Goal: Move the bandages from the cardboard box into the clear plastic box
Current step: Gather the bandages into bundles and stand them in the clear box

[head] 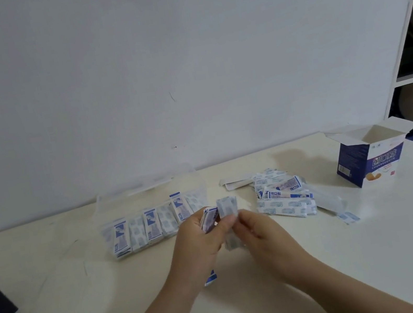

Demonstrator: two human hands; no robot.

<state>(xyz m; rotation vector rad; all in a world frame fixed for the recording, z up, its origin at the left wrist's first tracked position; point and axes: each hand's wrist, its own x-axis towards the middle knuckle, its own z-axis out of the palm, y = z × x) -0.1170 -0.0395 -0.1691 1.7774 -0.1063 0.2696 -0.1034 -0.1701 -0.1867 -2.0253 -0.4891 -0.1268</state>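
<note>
White-and-blue wrapped bandages [227,208] are held between both hands. The left hand [200,240] grips a small stack. The right hand [259,229] pinches one strip in curled fingers [242,219], its long axis pointing away toward the wall. The clear plastic box [147,186] lies just beyond on the left, nearer the left hand. A loose pile [281,198] lies to the right, and the open cardboard box [371,157] stands farthest.
</note>
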